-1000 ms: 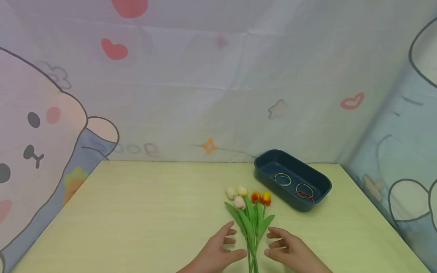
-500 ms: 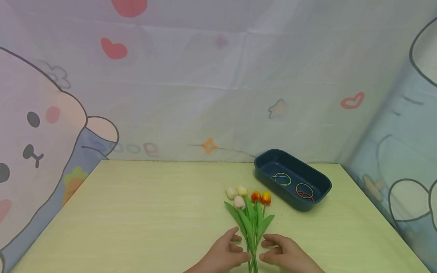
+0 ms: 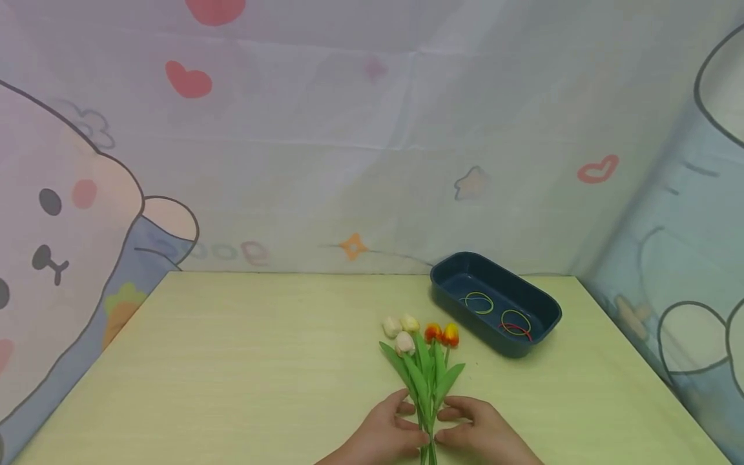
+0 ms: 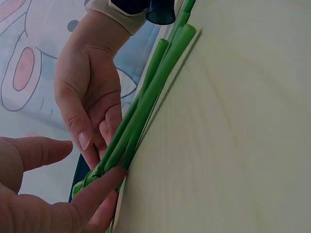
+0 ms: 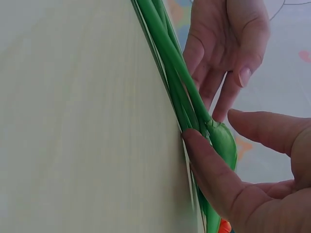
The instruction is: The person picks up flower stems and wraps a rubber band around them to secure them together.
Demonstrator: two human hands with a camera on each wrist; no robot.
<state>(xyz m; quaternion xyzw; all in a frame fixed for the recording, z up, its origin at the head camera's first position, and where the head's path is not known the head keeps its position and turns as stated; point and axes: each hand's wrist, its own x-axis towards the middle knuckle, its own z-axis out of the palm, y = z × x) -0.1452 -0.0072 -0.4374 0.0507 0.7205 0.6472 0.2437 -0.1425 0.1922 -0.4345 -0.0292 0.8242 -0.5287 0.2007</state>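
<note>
A bunch of artificial tulips (image 3: 427,382) lies on the table, with pale heads (image 3: 405,343) on the left and orange-yellow ones (image 3: 433,333) on the right. My left hand (image 3: 391,429) is at the left side of the crossed green stems (image 4: 141,111), its index fingertip against them and its thumb held apart. On the opposite side is my right hand (image 3: 479,429). In the right wrist view, its index fingertip touches the stems below a leaf, while the thumb stands away. Neither hand's fingers close round the bunch. The lower stem ends leave the head view.
Behind the tulips to the right stands a dark blue basin (image 3: 465,318), set at an angle. Inside lie several thin elastic bands, including a red one (image 3: 517,327). A printed cloth (image 3: 314,142) hangs along the table's back edge.
Both hands have come inward from either side until their fingers reach the stems. The tulips and the basin have stayed in place; the head view has shifted slightly.
</note>
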